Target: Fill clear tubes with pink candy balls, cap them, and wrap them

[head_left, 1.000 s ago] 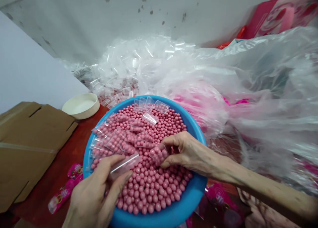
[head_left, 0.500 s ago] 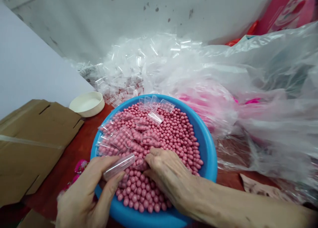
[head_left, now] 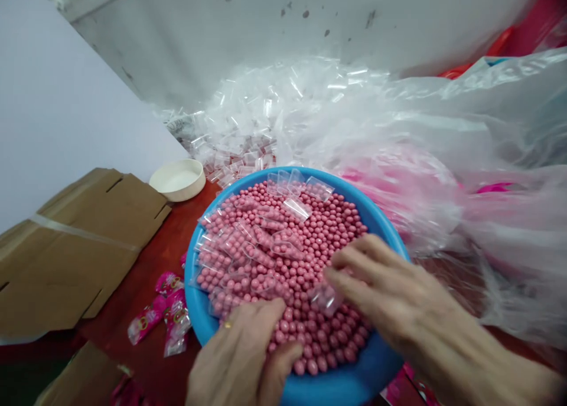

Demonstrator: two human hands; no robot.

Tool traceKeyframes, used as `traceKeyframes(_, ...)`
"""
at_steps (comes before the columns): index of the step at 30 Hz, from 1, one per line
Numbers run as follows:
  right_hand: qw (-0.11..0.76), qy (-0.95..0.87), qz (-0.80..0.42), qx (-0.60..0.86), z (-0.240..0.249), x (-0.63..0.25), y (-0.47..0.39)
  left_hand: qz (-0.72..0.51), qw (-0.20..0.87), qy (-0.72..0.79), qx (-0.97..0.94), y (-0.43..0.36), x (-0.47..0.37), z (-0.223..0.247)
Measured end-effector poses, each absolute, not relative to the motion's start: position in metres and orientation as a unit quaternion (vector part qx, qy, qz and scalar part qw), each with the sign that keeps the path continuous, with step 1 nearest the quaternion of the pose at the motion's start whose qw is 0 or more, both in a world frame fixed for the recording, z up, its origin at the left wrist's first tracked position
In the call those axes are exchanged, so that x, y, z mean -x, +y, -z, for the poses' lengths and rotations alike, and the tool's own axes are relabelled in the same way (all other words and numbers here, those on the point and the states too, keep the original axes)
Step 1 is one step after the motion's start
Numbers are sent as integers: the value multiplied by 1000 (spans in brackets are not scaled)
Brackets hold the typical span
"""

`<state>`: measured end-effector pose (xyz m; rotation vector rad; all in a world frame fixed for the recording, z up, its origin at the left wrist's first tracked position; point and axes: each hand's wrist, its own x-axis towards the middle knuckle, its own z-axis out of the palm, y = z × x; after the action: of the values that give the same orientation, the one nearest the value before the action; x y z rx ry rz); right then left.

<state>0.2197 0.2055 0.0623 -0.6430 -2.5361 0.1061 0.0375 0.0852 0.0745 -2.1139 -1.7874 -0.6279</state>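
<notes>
The work in hand looks like the handling of a clear sleeve [head_left: 326,298] among the pink balls [head_left: 325,232], which fill the blue basin [head_left: 336,388]. That sleeve lies on the balls towards 4 o'clock, at the fingertips of the right hand [head_left: 385,288]. The hand is blurred and its thumb hidden, so I cannot tell whether it pinches the sleeve. The left hand [head_left: 239,353] lies over the basin at 7 o'clock, thumb and fingers apart, with nothing visible between them; its underside is hidden. Filled sleeves [head_left: 250,252] lie between 8 and 11 o'clock, with empty ones [head_left: 296,208] near 12. The next move seems to call for a sure pinch on the sleeve, without scattering the balls.

Half a second ago the left hand held an empty sleeve and the right hand worked close beside it. Now the hands are well apart, and the left shows no sleeve.
</notes>
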Motion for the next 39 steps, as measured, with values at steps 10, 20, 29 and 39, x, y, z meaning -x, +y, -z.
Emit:
traceKeyframes(10, 197, -958, -96, 186, -21, -224, 219, 102, 157, -561, 806, 83, 31, -64)
traceKeyframes(20, 80, -922, -308, 221, -30, -212, 232, 87, 132, -564, 811, 75, 53, -63)
traceKeyframes(29, 79, -848, -473, 225, -40, -211, 237, 156, 45, -621, 767, 81, 38, -59)
traceKeyframes(39, 90, -777, -563, 267, -43, -214, 239, 198, -155, -646, 721, 97, 38, -82)
